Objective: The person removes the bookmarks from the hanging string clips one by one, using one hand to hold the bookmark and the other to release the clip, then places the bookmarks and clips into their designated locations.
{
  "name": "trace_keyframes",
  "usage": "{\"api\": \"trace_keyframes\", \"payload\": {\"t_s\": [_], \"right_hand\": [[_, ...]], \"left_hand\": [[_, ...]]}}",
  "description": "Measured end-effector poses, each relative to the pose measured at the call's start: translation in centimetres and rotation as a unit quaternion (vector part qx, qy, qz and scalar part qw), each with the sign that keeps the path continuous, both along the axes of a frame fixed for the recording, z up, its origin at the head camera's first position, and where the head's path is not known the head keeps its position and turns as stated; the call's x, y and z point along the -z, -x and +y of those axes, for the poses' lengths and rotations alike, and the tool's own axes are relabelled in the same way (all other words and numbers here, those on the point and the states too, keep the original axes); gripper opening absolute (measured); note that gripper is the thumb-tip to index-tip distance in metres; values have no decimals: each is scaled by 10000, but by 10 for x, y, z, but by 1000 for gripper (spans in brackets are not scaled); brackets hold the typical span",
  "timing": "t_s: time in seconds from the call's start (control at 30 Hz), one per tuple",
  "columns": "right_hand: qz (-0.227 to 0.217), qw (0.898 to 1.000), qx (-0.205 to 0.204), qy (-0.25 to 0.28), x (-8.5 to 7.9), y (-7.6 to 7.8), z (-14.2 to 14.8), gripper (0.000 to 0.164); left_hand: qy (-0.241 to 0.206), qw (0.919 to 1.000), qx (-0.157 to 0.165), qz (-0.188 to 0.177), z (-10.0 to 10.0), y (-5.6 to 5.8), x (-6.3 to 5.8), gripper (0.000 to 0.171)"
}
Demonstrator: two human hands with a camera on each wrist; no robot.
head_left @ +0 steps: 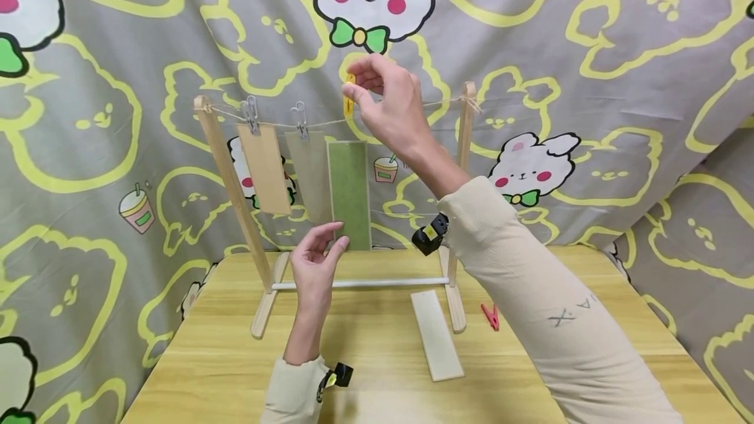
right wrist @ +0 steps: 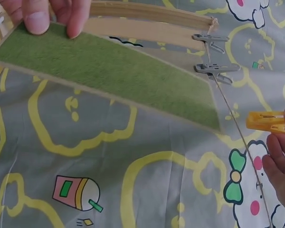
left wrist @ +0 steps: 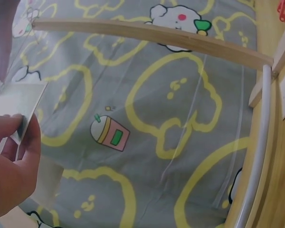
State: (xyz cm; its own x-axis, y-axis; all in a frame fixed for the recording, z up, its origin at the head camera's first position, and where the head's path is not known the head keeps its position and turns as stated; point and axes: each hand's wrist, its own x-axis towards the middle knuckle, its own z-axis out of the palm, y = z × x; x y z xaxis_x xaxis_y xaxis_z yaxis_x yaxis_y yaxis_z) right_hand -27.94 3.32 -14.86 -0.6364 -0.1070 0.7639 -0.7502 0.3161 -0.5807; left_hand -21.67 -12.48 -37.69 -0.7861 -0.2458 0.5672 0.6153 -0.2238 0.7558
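My left hand [head_left: 315, 260] pinches a green card [head_left: 351, 188] with a pale border near its lower end, thumb on one face. The card stands upright, its top edge below the string [head_left: 326, 124]. Higher up, my right hand [head_left: 391, 100] pinches a yellow clothespin [head_left: 349, 98] between thumb and fingers. In the right wrist view, the clothespin [right wrist: 263, 121] is beside the string, apart from the green card [right wrist: 114, 80]. To the left, a tan card [head_left: 266, 172] and a grey-beige card [head_left: 311, 169] hang from grey clips [head_left: 252, 113] on the string.
The string runs between two wooden posts [head_left: 465, 123] joined low down by a white rod [head_left: 365, 283]. A cream card [head_left: 437, 335] lies on the wooden table [head_left: 377, 385], with a red clothespin [head_left: 491, 317] to its right. Patterned grey cloth [head_left: 624, 70] hangs behind.
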Motion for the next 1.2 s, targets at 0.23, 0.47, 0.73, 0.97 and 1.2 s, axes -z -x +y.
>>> {"api": "trace_keyframes", "payload": {"t_s": [0.23, 0.47, 0.73, 0.97, 1.2], "right_hand": [[23, 9999, -71, 94, 7, -3, 15, 26], [-36, 9995, -178, 277, 19, -11, 32, 27], [-98, 9978, -186, 622, 34, -22, 47, 29], [-283, 9948, -512, 833, 46, -28, 57, 30], [-361, 9930, -654, 917, 61, -36, 60, 30]], "left_hand": [[95, 9999, -24, -99, -1, -4, 1, 31], [255, 9997, 9, -46, -3, -8, 2, 33], [375, 9993, 69, 11, -4, -11, 4, 35], [431, 9991, 29, 36, -9, -11, 7, 34], [459, 9988, 151, 90, -12, -11, 7, 36]]}}
